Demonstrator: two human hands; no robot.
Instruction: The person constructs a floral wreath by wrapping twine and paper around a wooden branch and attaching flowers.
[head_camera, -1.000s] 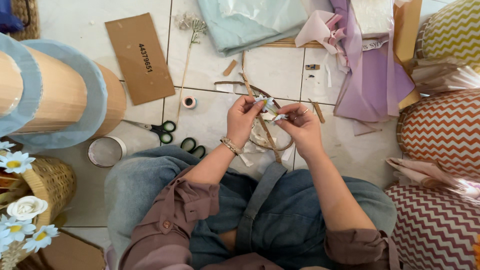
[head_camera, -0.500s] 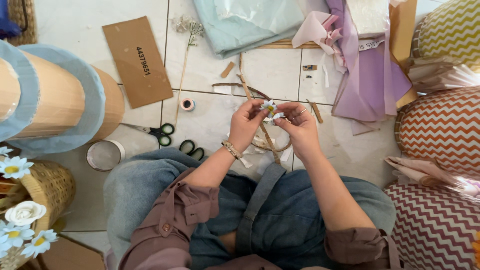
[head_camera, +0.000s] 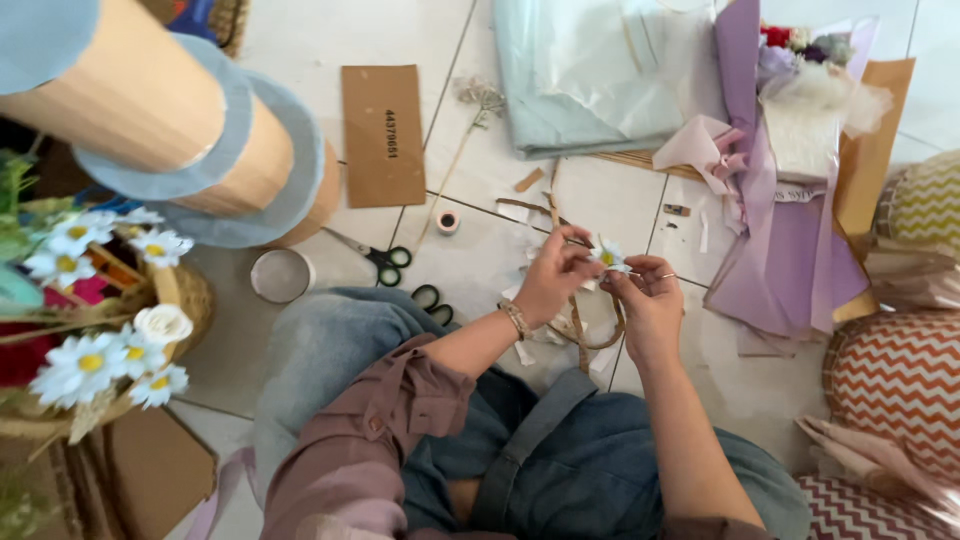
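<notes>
A small white daisy with a yellow centre (head_camera: 608, 254) is pinched between my left hand (head_camera: 553, 274) and my right hand (head_camera: 650, 300), both raised above the tiled floor. Under my hands lies a loop of tan ribbon or wicker strip (head_camera: 583, 330) with white scraps. My left wrist wears a beaded bracelet (head_camera: 514, 319). Black-handled scissors (head_camera: 380, 262) lie on the floor left of my left hand, and a small roll of tape (head_camera: 447, 222) sits beyond them.
Rolls of brown paper with blue edging (head_camera: 190, 150) lie at left above a basket of daisies (head_camera: 90, 340). A cardboard piece (head_camera: 382, 135), pale blue and purple wrapping sheets (head_camera: 770, 230), a round tin (head_camera: 280, 276) and zigzag cushions (head_camera: 900, 380) surround me.
My view has shifted, so everything sits further right and lower. Both hands have lifted the daisy slightly and keep working it between the fingertips.
</notes>
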